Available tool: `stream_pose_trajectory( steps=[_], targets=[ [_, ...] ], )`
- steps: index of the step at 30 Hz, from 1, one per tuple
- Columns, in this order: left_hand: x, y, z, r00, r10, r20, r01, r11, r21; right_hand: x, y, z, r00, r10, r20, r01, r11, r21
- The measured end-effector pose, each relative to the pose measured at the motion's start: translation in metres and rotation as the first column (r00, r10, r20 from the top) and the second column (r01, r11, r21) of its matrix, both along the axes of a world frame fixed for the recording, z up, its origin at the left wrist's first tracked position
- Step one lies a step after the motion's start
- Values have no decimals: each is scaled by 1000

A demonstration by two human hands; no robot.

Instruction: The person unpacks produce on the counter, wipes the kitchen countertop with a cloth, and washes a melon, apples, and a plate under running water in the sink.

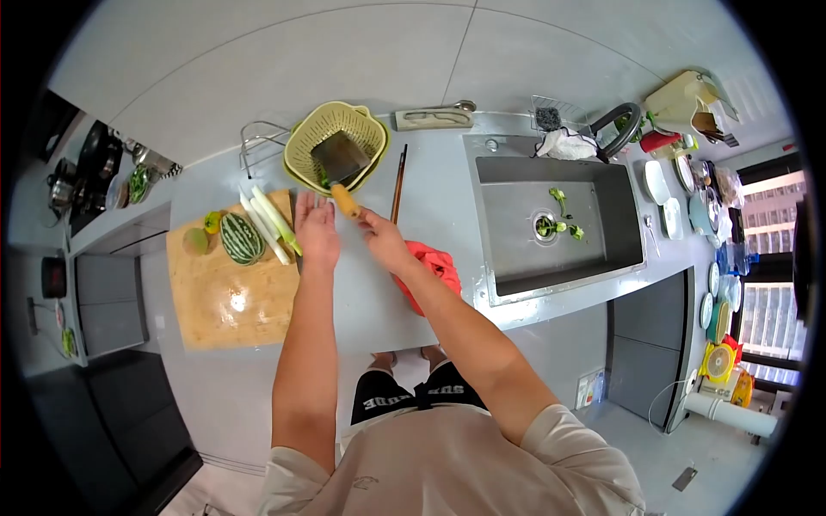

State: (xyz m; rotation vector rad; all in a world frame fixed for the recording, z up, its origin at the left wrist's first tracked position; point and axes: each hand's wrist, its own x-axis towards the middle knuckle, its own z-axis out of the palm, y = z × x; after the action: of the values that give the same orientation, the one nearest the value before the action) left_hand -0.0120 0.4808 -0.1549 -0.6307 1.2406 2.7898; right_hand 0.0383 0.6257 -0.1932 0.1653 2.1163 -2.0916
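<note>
My right hand (385, 241) grips the end of the wooden handle of a cleaver (342, 160). The broad blade lies over the yellow colander (298, 159) at the back of the counter. My left hand (316, 228) is open beside the handle, its fingers stretched toward the colander's near rim. A bit of green shows under the blade, mostly hidden. Left of that hand, a cutting board (224, 301) bears white-and-green stalks (266, 222), a striped green melon (242, 239), a round pale fruit (195, 242) and a yellow-green pepper (212, 223).
A red cloth (434, 271) and chopsticks (399, 185) lie right of my hands. Farther right is the sink (516, 258), with green scraps (559, 225) around its drain and a black faucet (615, 129). A wire rack (262, 148) stands left of the colander.
</note>
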Motion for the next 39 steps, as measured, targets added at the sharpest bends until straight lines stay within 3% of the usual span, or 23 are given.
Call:
stream_pose_trajectory(
  steps=[1,2,3,5,6,8,13,16,18,19,21,24,27,28,30,34,36,37,39],
  targets=[
    [-3,-7,-3,1000,17,-25,-17,1000,22,4,3,6,999,-26,-33,37,914,404],
    [-2,-11,-7,999,35,-16,-36,999,-36,10,6,13,997,-34,-66,72,671,738],
    [1,-13,-7,999,30,-12,-30,999,-32,13,10,15,997,-39,-63,73,668,741],
    [13,-16,-6,996,84,37,-79,989,-121,14,16,20,978,-203,-45,151,543,826],
    [20,-18,-9,996,84,37,-79,990,-119,13,17,11,984,-171,-53,134,505,853],
    [41,-22,-23,985,41,166,-5,977,-214,5,12,8,977,-215,13,100,503,858],
    [85,-24,-33,979,-45,198,108,941,-320,-19,9,10,934,-320,156,34,516,856],
    [95,-24,-31,969,-129,211,212,873,-439,-22,14,21,876,-390,285,16,613,790],
    [96,-23,-27,956,-187,227,272,852,-447,-17,21,31,879,-371,299,93,748,657],
    [96,-21,-24,937,-248,247,338,824,-454,-14,21,35,882,-370,293,95,747,658],
    [95,-14,-20,926,-294,235,372,809,-455,-6,23,43,841,-478,252,303,803,512],
    [94,1,-17,892,-377,249,451,773,-446,-1,30,30,830,-516,214,403,818,411],
    [95,19,-16,858,-430,281,514,734,-445,4,44,25,836,-484,258,389,855,343],
    [95,23,-15,847,-444,292,531,715,-454,4,47,22,835,-486,256,392,854,342],
    [96,31,-14,847,-451,282,532,713,-457,5,50,16,755,-654,48,599,717,356],
    [95,46,-9,856,-446,262,517,725,-455,4,53,57,784,-608,-125,601,695,395],
    [92,50,-8,860,-445,250,510,734,-448,-15,51,60,874,-448,-190,484,758,438],
    [91,52,-7,861,-446,242,508,741,-439,-25,50,64,877,-442,-188,478,761,438],
    [92,53,-2,871,-422,252,491,746,-450,-49,46,70,944,-327,41,283,868,408]
  ],
)
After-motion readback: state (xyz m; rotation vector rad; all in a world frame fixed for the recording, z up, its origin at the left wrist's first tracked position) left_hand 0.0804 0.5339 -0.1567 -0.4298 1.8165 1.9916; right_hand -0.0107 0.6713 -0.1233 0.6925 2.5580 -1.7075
